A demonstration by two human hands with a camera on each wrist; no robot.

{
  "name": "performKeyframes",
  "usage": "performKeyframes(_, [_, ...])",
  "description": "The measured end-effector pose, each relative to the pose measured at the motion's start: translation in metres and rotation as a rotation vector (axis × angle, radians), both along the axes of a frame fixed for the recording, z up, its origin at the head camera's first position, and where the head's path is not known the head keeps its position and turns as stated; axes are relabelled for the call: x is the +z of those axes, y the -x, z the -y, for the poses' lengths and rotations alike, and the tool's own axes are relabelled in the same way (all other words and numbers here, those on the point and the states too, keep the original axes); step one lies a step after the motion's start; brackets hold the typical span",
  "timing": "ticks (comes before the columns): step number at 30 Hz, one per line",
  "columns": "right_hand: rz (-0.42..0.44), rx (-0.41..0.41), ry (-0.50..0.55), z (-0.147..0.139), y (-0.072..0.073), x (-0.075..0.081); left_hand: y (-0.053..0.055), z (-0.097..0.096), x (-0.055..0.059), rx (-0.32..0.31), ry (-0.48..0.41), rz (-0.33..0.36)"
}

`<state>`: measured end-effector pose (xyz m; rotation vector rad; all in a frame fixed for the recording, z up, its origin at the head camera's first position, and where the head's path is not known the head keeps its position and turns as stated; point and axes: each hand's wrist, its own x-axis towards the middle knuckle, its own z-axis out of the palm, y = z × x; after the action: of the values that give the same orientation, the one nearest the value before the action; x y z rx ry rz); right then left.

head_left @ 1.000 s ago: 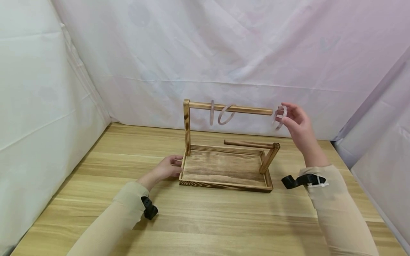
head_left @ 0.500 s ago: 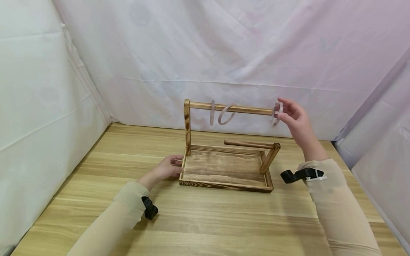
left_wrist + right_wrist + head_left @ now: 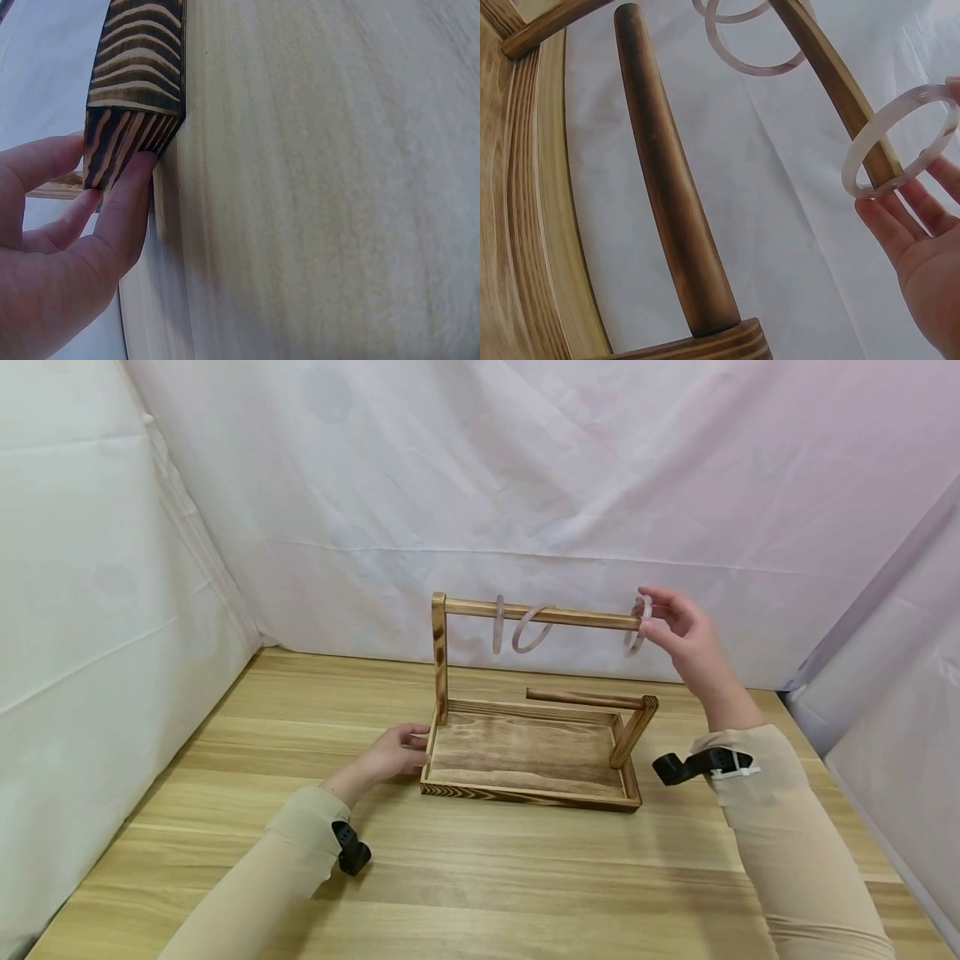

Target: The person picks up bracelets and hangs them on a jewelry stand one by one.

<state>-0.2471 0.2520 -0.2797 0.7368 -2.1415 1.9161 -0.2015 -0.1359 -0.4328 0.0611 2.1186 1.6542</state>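
A wooden stand has a shallow tray (image 3: 532, 800) as its base and a long upper bar (image 3: 577, 617) on a left post. Two pale, translucent bangles (image 3: 498, 635) hang along that bar. With fingers and thumb, my right hand (image 3: 693, 639) pinches a third bangle (image 3: 885, 116), which encircles the bar's free end. The right wrist view shows the bar tip inside the ring. My left hand (image 3: 388, 753) lies against the tray's left short side; in the left wrist view its fingertips (image 3: 139, 165) press on the dark-striped wood.
A shorter, lower bar (image 3: 585, 697) juts leftward from a slanted post (image 3: 633, 735) at the tray's right end. The stand rests on a wood-grain table (image 3: 487, 868). White cloth (image 3: 390, 485) hangs behind and at both sides.
My right hand has moved left with its bangle, from beside the upper bar's free end to where the ring surrounds it. The left hand stays against the tray.
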Motion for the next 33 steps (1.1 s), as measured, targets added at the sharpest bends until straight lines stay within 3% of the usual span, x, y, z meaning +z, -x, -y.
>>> performKeyframes(12, [-0.026,0.032,0.007,0.006,0.005,0.003,0.000,0.001,0.000,-0.003,-0.003,0.006])
performKeyframes(33, [-0.027,0.014,-0.077,0.012,0.007,0.015,0.000,0.000,-0.001,0.012,-0.021,-0.007])
